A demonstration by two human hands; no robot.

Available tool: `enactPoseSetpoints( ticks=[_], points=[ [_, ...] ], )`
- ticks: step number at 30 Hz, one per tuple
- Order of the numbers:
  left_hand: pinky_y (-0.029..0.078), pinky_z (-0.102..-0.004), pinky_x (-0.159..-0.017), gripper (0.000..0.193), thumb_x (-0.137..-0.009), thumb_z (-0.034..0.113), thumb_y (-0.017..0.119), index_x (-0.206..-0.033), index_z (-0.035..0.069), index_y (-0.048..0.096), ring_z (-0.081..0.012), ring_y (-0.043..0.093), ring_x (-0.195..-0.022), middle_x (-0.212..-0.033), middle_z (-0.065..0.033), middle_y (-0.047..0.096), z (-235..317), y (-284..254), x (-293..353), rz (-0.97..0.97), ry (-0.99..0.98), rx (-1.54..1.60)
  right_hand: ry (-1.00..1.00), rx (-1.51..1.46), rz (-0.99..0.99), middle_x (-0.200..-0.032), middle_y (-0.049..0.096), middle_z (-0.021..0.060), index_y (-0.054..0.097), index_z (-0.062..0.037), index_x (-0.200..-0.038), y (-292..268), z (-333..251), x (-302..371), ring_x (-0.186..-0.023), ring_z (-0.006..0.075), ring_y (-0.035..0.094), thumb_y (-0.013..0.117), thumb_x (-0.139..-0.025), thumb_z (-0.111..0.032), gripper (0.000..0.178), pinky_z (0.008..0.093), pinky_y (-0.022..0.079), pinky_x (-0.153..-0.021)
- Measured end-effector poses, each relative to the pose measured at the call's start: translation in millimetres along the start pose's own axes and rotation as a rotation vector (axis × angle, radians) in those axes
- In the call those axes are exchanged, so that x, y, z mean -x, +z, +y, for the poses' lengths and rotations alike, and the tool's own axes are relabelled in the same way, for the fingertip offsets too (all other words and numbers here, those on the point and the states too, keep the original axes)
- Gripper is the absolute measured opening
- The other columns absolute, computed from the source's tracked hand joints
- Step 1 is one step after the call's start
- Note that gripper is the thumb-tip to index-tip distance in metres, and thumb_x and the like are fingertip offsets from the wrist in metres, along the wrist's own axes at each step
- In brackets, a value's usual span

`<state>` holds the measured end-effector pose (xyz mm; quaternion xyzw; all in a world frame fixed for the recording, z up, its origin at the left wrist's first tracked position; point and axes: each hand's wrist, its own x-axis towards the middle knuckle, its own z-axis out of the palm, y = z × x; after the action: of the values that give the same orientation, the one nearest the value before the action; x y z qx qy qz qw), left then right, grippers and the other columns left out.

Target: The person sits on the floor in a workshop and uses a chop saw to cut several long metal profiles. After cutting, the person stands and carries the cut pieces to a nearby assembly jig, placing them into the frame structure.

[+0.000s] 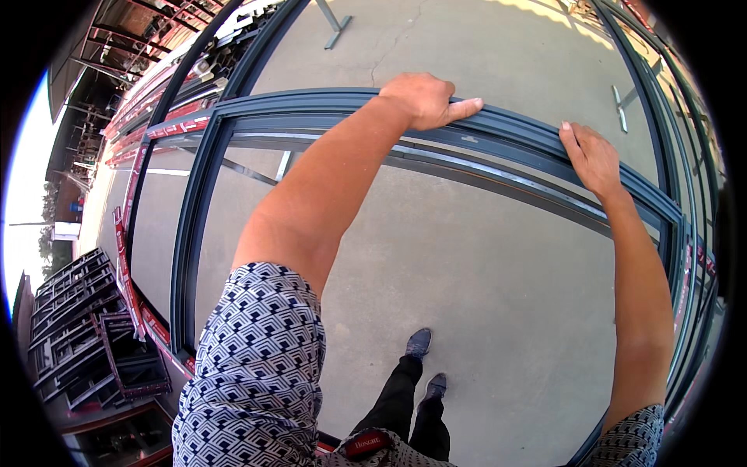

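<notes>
A large dark blue-grey metal window or door frame surrounds me, and its crossbar (517, 124) runs across in front of me. My left hand (424, 100) is closed over the crossbar near its middle, with the thumb pointing right along the top. Farther right, my right hand (595, 159) grips the same bar, its thumb on the near side. The fingertips of both hands are partly hidden behind the bar. An upright member (198, 210) joins the crossbar on the left. Red-and-white protective tape (180, 128) covers part of the frame.
Below the crossbar, a bare metal rail (498, 173) with a shiny edge spans the width. Several dark frames (74, 319) are stacked at the left, and long profiles (226, 58) lie at the far left. Stand feet (339, 33) rest on the concrete floor (467, 272).
</notes>
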<state>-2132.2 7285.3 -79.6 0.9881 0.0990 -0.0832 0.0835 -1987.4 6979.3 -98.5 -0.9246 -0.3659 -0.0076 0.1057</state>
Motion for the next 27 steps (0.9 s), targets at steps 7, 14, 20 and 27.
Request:
enactPoseSetpoints(
  ticks=[7,14,20,27],
  points=[
    [0.055,-0.0454,-0.092,0.093,-0.095,0.086,0.024,-0.108,0.009,0.076,-0.0313,0.068,-0.105,-0.101,-0.016,0.073,-8.0,0.9,9.6,-0.04,-0.001,0.039,-0.04,-0.036,0.041,-0.089,0.061,0.0194,0.061,-0.0022,-0.095,9.5,-4.6,-2.8,-0.092,0.041,0.06,0.033,-0.109,-0.055,0.061,0.0481,0.046,-0.082],
    [0.054,-0.0472,-0.095,0.101,-0.091,0.091,0.024,-0.111,0.006,0.075,-0.0329,0.067,-0.11,-0.106,-0.018,0.073,-12.9,0.7,1.1,-0.067,0.043,0.079,-0.045,-0.04,0.026,-0.092,0.063,0.0231,0.065,-0.002,-0.1,7.3,0.6,-5.9,-0.094,0.0436,0.061,0.035,-0.109,-0.053,0.06,0.0487,0.047,-0.084],
    [0.051,-0.0516,-0.103,0.102,-0.084,0.094,0.035,-0.126,0.007,0.071,-0.0352,0.061,-0.126,-0.124,-0.0195,0.069,-13.3,-1.2,-4.6,-0.17,0.02,0.146,-0.066,-0.064,0.016,-0.094,0.065,0.0243,0.066,-0.0028,-0.099,7.6,4.8,-9.8,-0.096,0.0453,0.062,0.035,-0.109,-0.053,0.06,0.0505,0.047,-0.085],
    [0.047,-0.052,-0.11,0.111,-0.076,0.096,0.046,-0.14,0.007,0.063,-0.0356,0.055,-0.136,-0.139,-0.019,0.063,-13.5,-9.3,0.6,-0.235,0.019,0.172,-0.032,-0.021,-0.019,-0.098,0.067,0.0257,0.066,-0.0035,-0.1,5.6,4.6,-11.3,-0.099,0.0461,0.063,0.035,-0.109,-0.054,0.06,0.0504,0.047,-0.087]
  ],
)
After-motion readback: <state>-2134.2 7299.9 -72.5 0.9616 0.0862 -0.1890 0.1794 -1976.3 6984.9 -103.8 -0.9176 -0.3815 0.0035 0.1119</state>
